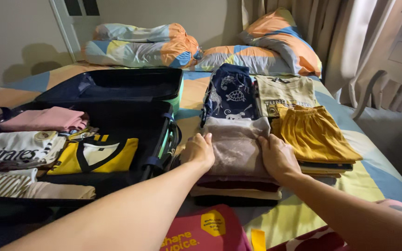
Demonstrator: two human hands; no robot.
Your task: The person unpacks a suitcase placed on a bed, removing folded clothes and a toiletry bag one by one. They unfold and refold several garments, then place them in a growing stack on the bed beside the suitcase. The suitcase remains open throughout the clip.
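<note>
My left hand (pixel 199 150) grips the left side of a folded greyish-mauve garment (pixel 236 144) on top of a stack of folded clothes (pixel 236 189) on the bed. On the garment's right edge rests my right hand (pixel 278 157), fingers curled over it. Left of the stack lies an open dark suitcase (pixel 157 122) holding a yellow and black shirt (pixel 96 155), a pink folded item (pixel 43 119), a white jersey (pixel 12 148) and a striped piece (pixel 1 185).
A second pile topped with mustard-yellow shorts (pixel 313 135) sits right of the stack. Behind are a navy animal-print garment (pixel 231 95) and a beige printed shirt (pixel 284 94). Patterned pillows (pixel 140 46) line the headboard end. A magenta bag (pixel 205 232) lies near me.
</note>
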